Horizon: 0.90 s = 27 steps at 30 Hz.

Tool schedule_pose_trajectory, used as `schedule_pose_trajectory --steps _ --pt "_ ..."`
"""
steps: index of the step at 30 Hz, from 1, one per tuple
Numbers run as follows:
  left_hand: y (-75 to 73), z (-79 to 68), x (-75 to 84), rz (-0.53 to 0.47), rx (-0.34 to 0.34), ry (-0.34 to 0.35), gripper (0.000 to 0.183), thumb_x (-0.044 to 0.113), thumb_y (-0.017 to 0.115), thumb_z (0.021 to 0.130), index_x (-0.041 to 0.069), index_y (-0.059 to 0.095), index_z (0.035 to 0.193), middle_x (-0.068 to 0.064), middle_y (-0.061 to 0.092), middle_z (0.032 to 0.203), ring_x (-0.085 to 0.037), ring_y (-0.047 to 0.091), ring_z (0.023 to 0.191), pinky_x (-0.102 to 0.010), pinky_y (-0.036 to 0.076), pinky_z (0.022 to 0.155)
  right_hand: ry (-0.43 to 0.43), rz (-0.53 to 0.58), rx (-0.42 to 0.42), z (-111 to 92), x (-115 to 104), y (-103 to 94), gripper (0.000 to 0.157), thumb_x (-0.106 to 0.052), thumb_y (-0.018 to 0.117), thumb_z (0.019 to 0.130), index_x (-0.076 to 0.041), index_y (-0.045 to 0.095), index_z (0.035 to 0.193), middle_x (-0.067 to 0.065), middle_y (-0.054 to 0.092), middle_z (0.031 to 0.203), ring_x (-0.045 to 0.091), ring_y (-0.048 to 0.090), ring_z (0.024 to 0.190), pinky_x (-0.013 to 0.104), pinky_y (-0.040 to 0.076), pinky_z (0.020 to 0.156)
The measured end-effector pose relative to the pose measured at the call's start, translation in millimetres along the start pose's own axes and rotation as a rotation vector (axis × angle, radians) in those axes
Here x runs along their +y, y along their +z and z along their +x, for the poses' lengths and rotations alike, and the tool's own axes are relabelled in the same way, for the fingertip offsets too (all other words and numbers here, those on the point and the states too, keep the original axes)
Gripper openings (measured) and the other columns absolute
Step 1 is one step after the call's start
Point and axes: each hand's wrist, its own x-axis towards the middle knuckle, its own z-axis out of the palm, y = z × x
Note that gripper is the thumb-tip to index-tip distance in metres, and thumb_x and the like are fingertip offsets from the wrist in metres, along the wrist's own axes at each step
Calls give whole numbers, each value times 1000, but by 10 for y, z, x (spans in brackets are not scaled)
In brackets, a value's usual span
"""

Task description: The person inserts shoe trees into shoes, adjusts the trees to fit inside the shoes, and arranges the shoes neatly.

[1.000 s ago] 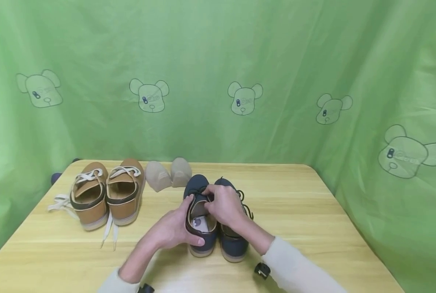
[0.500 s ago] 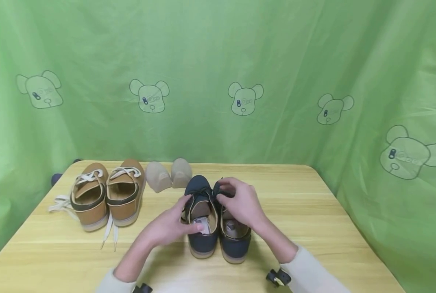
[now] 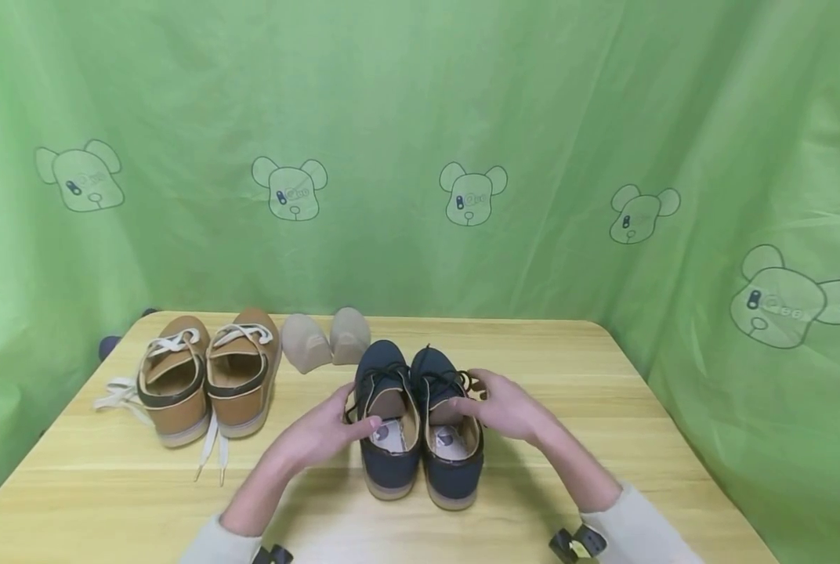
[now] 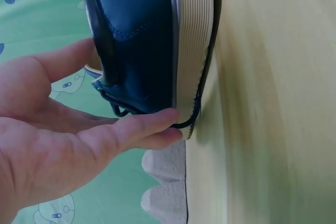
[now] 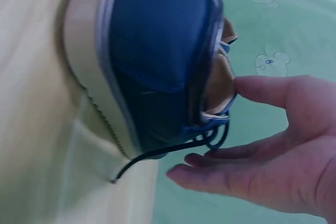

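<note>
A pair of navy lace-up shoes stands side by side on the table, heels toward me: a left shoe [image 3: 390,470] and a right shoe [image 3: 454,478]. My left hand [image 3: 321,431] holds the left shoe loosely, its thumb over the collar and its fingers along the outer side; in the left wrist view, fingertips [image 4: 168,116] meet the sole edge. Beside the right shoe is my right hand [image 3: 508,409], thumb at the collar and fingers spread near the laces. A black lace [image 5: 157,153] hangs over that shoe's side in the right wrist view.
Tan shoes, one [image 3: 173,407] left of the other [image 3: 237,407], stand at the left with white laces trailing. Two beige shoe inserts [image 3: 305,345] lie behind, between the pairs. A green curtain [image 3: 420,258] surrounds the wooden table [image 3: 568,360].
My right hand has moved from the left shoe's tongue and laces, past the right shoe's front, to its outer side. The left thumb has slid forward from the heel.
</note>
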Motion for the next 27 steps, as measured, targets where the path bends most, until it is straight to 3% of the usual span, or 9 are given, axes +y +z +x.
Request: schedule_pose_trajectory --steps 3,7,13,21,27 --pt "19 15 -13 -19 -24 21 76 29 66 99 2 27 159 -26 43 155 -44 36 146 -63 25 120 9 102 -31 -24 59 32 76 -32 68 94 8 37 151 32 52 144 46 53 132 57 46 108" --pt "44 11 -19 -70 -70 35 71 25 63 100 1 29 158 -26 50 149 -42 52 135 -62 33 116 49 246 -86 -34 106 72 74 -17 64 94 13 29 152 35 50 144 42 58 127 52 53 101" --pt "107 -1 -11 -86 -61 27 68 14 60 99 -4 28 157 -29 57 140 -32 67 110 -57 49 104 97 448 -130 -20 167 119 68 1 56 88 15 30 149 32 61 126 37 66 110 49 59 90" --pt "169 -10 33 -106 -21 3 69 8 59 95 -7 29 155 -32 57 138 -32 69 103 -42 61 76 62 419 -74 -23 204 174 69 4 57 83 17 35 146 30 66 117 31 69 98 42 62 79" --pt "200 -5 74 -130 5 -20 75 3 60 91 -14 22 154 -38 56 136 -25 71 74 -40 61 71 79 335 24 -38 188 202 68 4 62 76 13 47 141 21 69 103 23 65 80 35 58 67"
